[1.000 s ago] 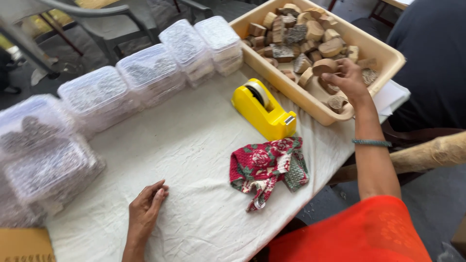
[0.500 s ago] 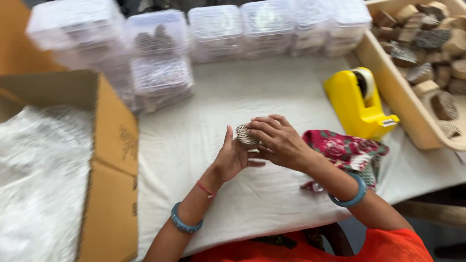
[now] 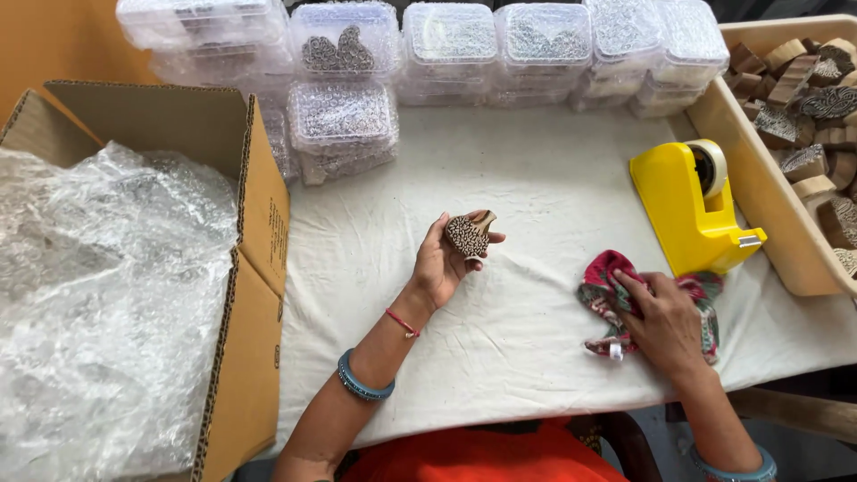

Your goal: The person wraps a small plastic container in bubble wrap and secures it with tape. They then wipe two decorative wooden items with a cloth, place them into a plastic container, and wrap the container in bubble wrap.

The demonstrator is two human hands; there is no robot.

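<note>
While the left hand grips a carved wooden stamp, the right hand clutches a patterned cloth.

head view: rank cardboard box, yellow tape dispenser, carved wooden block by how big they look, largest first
1. cardboard box, largest by far, though nearest the camera.
2. yellow tape dispenser.
3. carved wooden block, smallest, in the left hand.

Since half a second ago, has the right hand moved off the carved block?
Yes. The right hand has left the carved wooden block, held now by the left hand alone, and moved toward the yellow tape dispenser, onto the patterned cloth.
</note>
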